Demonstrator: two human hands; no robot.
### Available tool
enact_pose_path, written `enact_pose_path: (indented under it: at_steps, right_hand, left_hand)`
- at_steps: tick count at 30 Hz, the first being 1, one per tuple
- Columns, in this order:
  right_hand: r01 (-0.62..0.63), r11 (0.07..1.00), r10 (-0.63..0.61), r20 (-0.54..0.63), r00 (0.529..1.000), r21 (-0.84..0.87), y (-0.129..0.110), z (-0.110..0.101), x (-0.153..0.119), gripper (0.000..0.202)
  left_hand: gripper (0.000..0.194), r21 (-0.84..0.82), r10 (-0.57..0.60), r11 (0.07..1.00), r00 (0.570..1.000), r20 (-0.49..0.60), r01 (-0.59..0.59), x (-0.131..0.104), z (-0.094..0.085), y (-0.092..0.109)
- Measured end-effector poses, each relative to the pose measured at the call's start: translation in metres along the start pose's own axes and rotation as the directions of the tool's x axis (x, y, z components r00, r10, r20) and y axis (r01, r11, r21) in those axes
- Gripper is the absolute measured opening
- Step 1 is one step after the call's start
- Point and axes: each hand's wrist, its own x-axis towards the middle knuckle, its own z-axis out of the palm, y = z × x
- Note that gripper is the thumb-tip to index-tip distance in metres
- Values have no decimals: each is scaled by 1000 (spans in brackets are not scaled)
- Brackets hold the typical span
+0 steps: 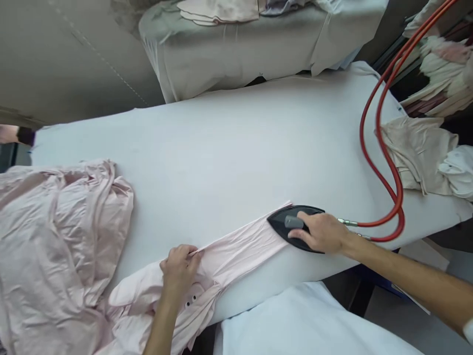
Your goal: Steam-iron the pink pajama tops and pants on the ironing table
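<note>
My right hand (321, 232) is wrapped round the grey handle of a dark steam iron (278, 219). The iron rests on the far end of a pale pink sleeve (247, 246), its pointed tip facing left. Back along the sleeve, my left hand (182, 266) grips the pink shirt (199, 315) at the upper edge of the cloth. Two small dark dots show on the shirt just below that hand. The shirt's body lies bunched toward the lower left and hangs past the near table edge.
A white-covered ironing table (221, 162) stretches across the view. More pink clothing (55, 236) is heaped at the left. Red hoses (386, 148) loop from the iron to the upper right. Beige garments (417, 148) lie at the right end. Another padded table (240, 59) stands behind.
</note>
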Motion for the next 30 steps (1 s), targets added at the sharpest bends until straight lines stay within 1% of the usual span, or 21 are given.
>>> enact_pose_path:
  at_steps: [2,4,5,6,7,9,11,12,14,16,17,19,21,22,24,25,26,27,28,29,30]
  right_hand:
    - [-224,969,234,-94,968,107,11,-1,13,50]
    - [-453,873,481,-170,860,179,24,-11,19,54]
    - [-528,830,556,-191,809,182,26,-17,19,55]
    - [-572,805,593,-204,779,158,22,-22,16,56]
    - [-574,811,585,-203,785,113,13,-26,12,56]
    - [-445,895,441,-146,885,7,-26,-25,2,55]
    - [-198,979,197,-24,980,-56,-82,-15,-3,52]
    - [-59,997,62,44,997,-54,-112,-9,-3,51]
    - [162,987,-158,141,977,-17,-168,3,2,51]
    - [242,970,-244,166,956,31,-204,13,10,57]
    - [226,972,-233,151,961,60,-209,17,14,59]
    - [108,988,-118,95,988,107,-192,21,17,60]
    - [-83,987,82,11,997,138,-139,22,16,58]
    - [-184,971,192,-43,980,151,-104,19,15,57]
    - [-350,913,384,-157,910,209,-27,6,13,57]
    - [-422,877,468,-212,858,228,8,-4,13,58]
    - [-485,844,533,-254,807,229,37,-15,13,60]
    - [-539,813,582,-301,755,220,59,-26,13,61]
    - [-574,793,605,-361,709,203,70,-34,11,62]
    - [-569,799,590,-435,681,193,70,-39,8,63]
    - [-512,836,533,-508,676,197,58,-39,4,62]
  left_hand:
    - [23,-143,19,989,999,-45,-26,0,1,-1]
    - [26,-292,6,956,997,-80,-29,-2,0,-3]
    - [26,-349,-5,937,995,-96,-29,-4,0,-4]
    - [26,-387,-12,921,993,-118,-35,-6,-1,-4]
    - [26,-406,-12,913,989,-148,-49,-8,-1,-3]
    - [26,-397,14,912,977,-215,-101,-11,-2,-2]
    - [26,-384,29,914,964,-263,-132,-11,-1,-1]
    - [26,-396,13,910,963,-268,-122,-11,0,-1]
    - [27,-458,-59,887,967,-247,-63,-11,1,-2]
    - [28,-521,-134,854,968,-213,4,-11,2,-5]
    - [29,-536,-158,844,966,-205,24,-12,2,-6]
    - [31,-529,-148,848,963,-226,6,-15,3,-9]
    - [32,-451,-20,885,959,-283,-115,-19,4,-12]
    - [32,-375,77,906,947,-313,-198,-20,5,-13]
    - [24,-164,275,922,891,-362,-351,-22,7,-13]
    - [16,-50,351,916,855,-382,-399,-23,7,-13]
    - [11,46,407,904,820,-402,-426,-24,6,-11]
    - [14,116,445,891,790,-422,-440,-27,3,-9]
    - [18,155,468,880,767,-440,-449,-30,-2,-5]
    - [20,163,483,872,757,-441,-461,-36,-10,-1]
    - [22,141,492,866,765,-416,-480,-43,-19,6]
